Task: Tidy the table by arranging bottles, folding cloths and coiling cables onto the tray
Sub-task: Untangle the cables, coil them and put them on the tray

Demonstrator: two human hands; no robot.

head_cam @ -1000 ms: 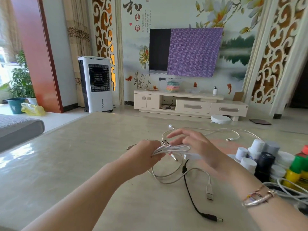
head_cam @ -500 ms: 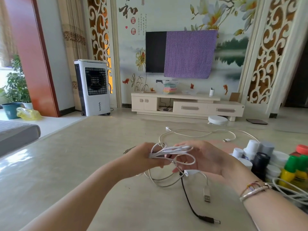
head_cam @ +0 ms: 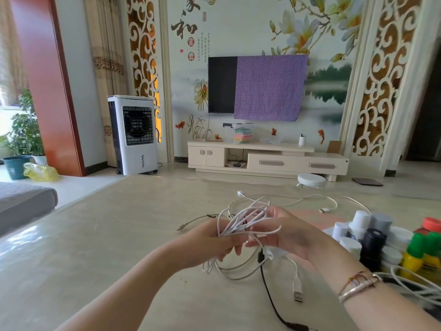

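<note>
A: Far left?
B: Only bare beige table (head_cam: 95, 247), glossy near the edge.

A: Then?
B: Left hand (head_cam: 210, 242), raised above the tabletop, fingers curled round a bundle of white cable loops (head_cam: 241, 223), gripping them at one end.

A: And the loops themselves?
B: Fanned out toward the right hand (head_cam: 284, 232), held in the air between both hands. Loose strands hanging below onto the table, ending in a USB plug (head_cam: 298, 295).

A: Right hand grasping?
B: Fingers bent, threaded through the loops' other end, holding them. Bracelets (head_cam: 358, 284) at the wrist.

A: Beneath?
B: Black cable (head_cam: 269, 295) running across the table toward the near edge, under the white strands.

A: Behind the hands?
B: Another white cable (head_cam: 298, 199) lying slack on the table, well apart from the bundle.

A: Far right?
B: Cluster of bottles: white-capped ones (head_cam: 358, 223), a black one (head_cam: 372, 247), green-capped yellow ones (head_cam: 417, 254), standing close together. More white cable (head_cam: 412, 283) lying just in front. Tray mostly hidden; cannot tell its edges.
</note>
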